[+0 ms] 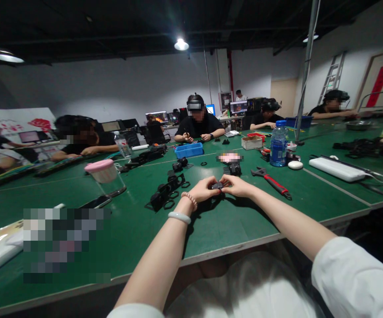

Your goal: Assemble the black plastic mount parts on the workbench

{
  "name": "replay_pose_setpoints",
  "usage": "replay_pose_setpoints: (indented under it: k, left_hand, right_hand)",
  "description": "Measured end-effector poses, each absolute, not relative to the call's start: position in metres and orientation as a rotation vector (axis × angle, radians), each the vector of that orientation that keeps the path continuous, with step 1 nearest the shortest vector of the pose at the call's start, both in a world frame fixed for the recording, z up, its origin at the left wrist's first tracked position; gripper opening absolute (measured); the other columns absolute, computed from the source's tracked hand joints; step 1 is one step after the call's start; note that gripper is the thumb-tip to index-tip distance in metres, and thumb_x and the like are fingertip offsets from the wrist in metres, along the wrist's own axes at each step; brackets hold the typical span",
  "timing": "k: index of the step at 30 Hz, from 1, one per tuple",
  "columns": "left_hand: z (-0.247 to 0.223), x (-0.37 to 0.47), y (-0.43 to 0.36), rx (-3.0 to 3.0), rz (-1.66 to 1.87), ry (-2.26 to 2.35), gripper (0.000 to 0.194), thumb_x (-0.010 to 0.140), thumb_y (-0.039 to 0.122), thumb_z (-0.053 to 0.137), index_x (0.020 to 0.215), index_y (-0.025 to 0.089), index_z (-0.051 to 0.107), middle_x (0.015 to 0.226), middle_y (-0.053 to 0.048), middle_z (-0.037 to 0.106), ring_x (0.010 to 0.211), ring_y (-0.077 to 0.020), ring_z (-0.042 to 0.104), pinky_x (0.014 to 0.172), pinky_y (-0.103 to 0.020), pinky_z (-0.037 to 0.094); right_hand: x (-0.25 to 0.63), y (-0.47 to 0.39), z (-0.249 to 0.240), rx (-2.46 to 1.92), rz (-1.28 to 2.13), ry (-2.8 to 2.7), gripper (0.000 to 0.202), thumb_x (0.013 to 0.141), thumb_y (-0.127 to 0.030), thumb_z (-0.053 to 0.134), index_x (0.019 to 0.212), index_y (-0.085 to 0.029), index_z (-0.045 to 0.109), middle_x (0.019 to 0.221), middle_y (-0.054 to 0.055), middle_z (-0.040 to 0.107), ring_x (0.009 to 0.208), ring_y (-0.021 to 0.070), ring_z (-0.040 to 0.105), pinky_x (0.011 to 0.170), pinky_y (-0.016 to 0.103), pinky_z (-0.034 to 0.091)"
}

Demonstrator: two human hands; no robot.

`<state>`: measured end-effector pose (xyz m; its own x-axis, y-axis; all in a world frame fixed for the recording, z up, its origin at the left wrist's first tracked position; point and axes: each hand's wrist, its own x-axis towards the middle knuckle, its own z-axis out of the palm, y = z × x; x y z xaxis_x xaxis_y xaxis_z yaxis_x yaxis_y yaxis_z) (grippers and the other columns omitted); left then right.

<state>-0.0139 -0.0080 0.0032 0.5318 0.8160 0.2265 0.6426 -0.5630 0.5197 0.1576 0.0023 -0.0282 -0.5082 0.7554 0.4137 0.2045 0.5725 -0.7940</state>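
Both of my hands meet over the green table (pixel 241 221) around a small black part (pixel 217 186). My left hand (pixel 204 189) pinches it from the left, and my right hand (pixel 236 184) has its fingertips on the right side. The fingers cover much of the part, so its shape is hard to tell. Left of my hands lie several black parts (pixel 165 192) and black rings (pixel 169 204). Just beyond them are more black pieces (pixel 179 165) and another black part (pixel 234 168). An adjustable wrench (pixel 275 184) with red handles rests to the right.
A pink-lidded cup (pixel 107 176) and a dark phone (pixel 95 202) are at left. Farther back stand a blue tray (pixel 189 150), a blue bottle (pixel 278 145) and a small box (pixel 251 141). A white power strip (pixel 337 168) lies right. Several people sit around the table.
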Motion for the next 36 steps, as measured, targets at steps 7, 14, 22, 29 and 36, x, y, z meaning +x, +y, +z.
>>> replay_pose_setpoints:
  k: [7,14,22,29,36]
  left_hand:
    - [0.0071,-0.0103,-0.0124,2.356,0.688,1.231,0.023,0.058,0.03,0.055,0.075,0.014,0.051,0.065,0.003,0.049,0.059,-0.0105,0.043,0.053,-0.021,0.035]
    - [0.0097,-0.0087,-0.0147,2.368,0.713,1.228,0.022,0.057,0.03,0.055,0.071,0.015,0.05,0.063,0.003,0.048,0.058,-0.0107,0.043,0.052,-0.022,0.035]
    - [0.0074,-0.0089,-0.0139,2.371,0.704,1.226,0.022,0.058,0.03,0.053,0.072,0.014,0.049,0.064,0.003,0.046,0.059,-0.0105,0.042,0.051,-0.021,0.034]
    - [0.0069,-0.0086,-0.0123,2.342,0.711,1.237,0.021,0.056,0.03,0.054,0.07,0.015,0.048,0.064,0.003,0.047,0.06,-0.0111,0.041,0.052,-0.021,0.034]
    - [0.0045,-0.0092,-0.0107,2.355,0.682,1.263,0.021,0.057,0.031,0.053,0.069,0.015,0.046,0.062,0.004,0.044,0.058,-0.0105,0.04,0.051,-0.021,0.032]
  right_hand:
    - [0.1574,0.003,-0.0271,-0.815,0.904,-1.997,0.018,0.062,-0.011,0.051,0.079,-0.015,0.049,0.075,0.001,0.055,0.068,0.0117,0.052,0.064,0.026,0.042]
    - [0.1584,0.0051,-0.0282,-0.831,0.858,-2.003,0.015,0.065,-0.017,0.05,0.08,-0.014,0.051,0.079,0.002,0.056,0.067,0.0113,0.051,0.063,0.025,0.041]
    - [0.1577,0.0054,-0.0296,-0.866,0.845,-2.018,0.016,0.066,-0.019,0.05,0.081,-0.015,0.05,0.078,0.002,0.054,0.062,0.0099,0.05,0.061,0.025,0.04]
    - [0.1588,0.0014,-0.0262,-0.83,0.847,-2.033,0.014,0.067,-0.02,0.049,0.08,-0.015,0.048,0.08,0.001,0.053,0.067,0.0105,0.049,0.062,0.024,0.04]
    - [0.1582,0.0019,-0.0276,-0.816,0.872,-2.037,0.016,0.068,-0.019,0.048,0.083,-0.014,0.048,0.083,0.002,0.053,0.07,0.0107,0.05,0.064,0.024,0.04]
